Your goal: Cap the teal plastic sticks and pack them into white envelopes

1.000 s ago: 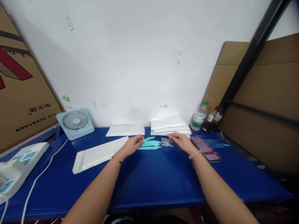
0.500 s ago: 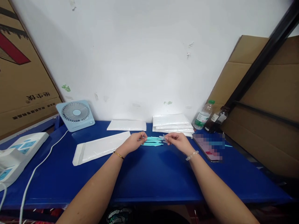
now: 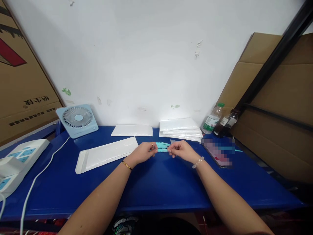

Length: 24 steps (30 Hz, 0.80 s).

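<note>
Between my hands several slim teal sticks [image 3: 161, 144] lie side by side on the blue table. My left hand [image 3: 146, 151] is closed in a pinch on the left end of the nearest teal stick [image 3: 162, 150]. At the right end of that stick, the fingertips of my right hand [image 3: 182, 151] are closed on it too. Clear, see-through pieces [image 3: 172, 141] show just behind the right fingers, partly hidden. What kind of tool the sticks are is too small to tell. A long white padded envelope [image 3: 107, 154] lies flat by my left wrist.
Behind my hands are another white envelope [image 3: 132, 130] and an envelope stack [image 3: 179, 127]. A blue fan [image 3: 78, 120] and a power strip [image 3: 24, 153] stand left. Right are a green-capped bottle [image 3: 212, 120], a dark bottle [image 3: 226, 123] and a blurred phone [image 3: 216, 153].
My right hand has moved from the clear pieces down onto the nearest teal stick. My left hand has shifted slightly right and nearer, along that same stick.
</note>
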Each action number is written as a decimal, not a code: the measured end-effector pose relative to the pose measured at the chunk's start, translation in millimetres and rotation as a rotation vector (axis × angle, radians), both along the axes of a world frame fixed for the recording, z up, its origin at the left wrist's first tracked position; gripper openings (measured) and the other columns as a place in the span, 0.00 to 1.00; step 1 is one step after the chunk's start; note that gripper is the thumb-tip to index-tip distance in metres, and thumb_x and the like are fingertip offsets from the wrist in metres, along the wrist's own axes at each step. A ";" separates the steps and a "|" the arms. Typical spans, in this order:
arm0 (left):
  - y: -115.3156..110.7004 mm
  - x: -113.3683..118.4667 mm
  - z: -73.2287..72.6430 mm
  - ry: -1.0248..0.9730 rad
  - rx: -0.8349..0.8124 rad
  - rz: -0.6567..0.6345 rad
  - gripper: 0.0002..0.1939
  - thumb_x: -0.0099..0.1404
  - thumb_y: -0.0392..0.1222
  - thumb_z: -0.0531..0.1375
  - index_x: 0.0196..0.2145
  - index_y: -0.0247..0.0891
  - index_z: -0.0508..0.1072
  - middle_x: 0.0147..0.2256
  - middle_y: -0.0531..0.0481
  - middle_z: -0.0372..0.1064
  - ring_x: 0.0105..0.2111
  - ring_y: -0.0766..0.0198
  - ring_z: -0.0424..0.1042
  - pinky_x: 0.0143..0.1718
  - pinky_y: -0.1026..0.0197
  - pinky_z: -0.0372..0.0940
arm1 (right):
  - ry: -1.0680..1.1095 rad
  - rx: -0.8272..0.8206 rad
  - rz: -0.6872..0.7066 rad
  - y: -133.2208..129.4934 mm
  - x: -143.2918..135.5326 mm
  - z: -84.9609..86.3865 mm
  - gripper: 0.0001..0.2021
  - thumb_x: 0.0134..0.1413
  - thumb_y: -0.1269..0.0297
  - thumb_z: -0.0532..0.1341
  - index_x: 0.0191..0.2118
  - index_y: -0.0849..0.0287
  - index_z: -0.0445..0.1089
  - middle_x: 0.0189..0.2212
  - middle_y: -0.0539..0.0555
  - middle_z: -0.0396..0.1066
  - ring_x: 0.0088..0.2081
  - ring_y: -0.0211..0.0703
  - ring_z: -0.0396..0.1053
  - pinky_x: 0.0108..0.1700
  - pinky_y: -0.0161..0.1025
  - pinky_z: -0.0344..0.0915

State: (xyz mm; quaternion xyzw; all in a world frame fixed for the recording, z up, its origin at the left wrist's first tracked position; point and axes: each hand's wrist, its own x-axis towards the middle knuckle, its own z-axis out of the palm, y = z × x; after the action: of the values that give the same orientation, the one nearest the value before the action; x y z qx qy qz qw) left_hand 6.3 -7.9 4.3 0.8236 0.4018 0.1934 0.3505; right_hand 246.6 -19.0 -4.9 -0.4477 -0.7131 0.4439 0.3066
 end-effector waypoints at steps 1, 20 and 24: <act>-2.3 2.4 -1.1 0.018 -0.031 -0.030 0.14 0.63 0.50 0.51 0.34 0.37 0.69 0.27 0.52 0.70 0.25 0.67 0.67 0.27 0.66 0.59 | -0.037 -0.047 0.060 -0.9 3.6 0.5 0.15 0.47 0.53 0.63 0.32 0.62 0.74 0.24 0.53 0.73 0.23 0.37 0.70 0.27 0.34 0.65; 19.5 3.5 -20.3 0.331 0.423 0.140 0.07 0.61 0.41 0.55 0.32 0.39 0.73 0.35 0.47 0.70 0.39 0.58 0.67 0.40 0.59 0.59 | -0.802 0.528 -0.193 16.9 15.2 -15.4 0.03 0.49 0.69 0.59 0.29 0.58 0.70 0.32 0.55 0.68 0.31 0.41 0.66 0.32 0.35 0.57; 20.4 -0.1 -19.8 0.248 0.354 0.176 0.09 0.62 0.43 0.55 0.32 0.38 0.72 0.34 0.47 0.69 0.37 0.60 0.68 0.37 0.61 0.60 | -0.771 0.527 -0.246 18.6 13.3 -17.6 0.04 0.49 0.69 0.58 0.26 0.59 0.67 0.30 0.55 0.68 0.29 0.41 0.66 0.32 0.36 0.58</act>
State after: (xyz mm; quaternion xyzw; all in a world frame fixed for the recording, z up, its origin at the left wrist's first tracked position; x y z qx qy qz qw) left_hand 6.2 12.5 -15.5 0.8516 0.4716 0.1880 0.1304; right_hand 259.9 -0.4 -22.4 -0.5677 -0.8048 0.0104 0.1731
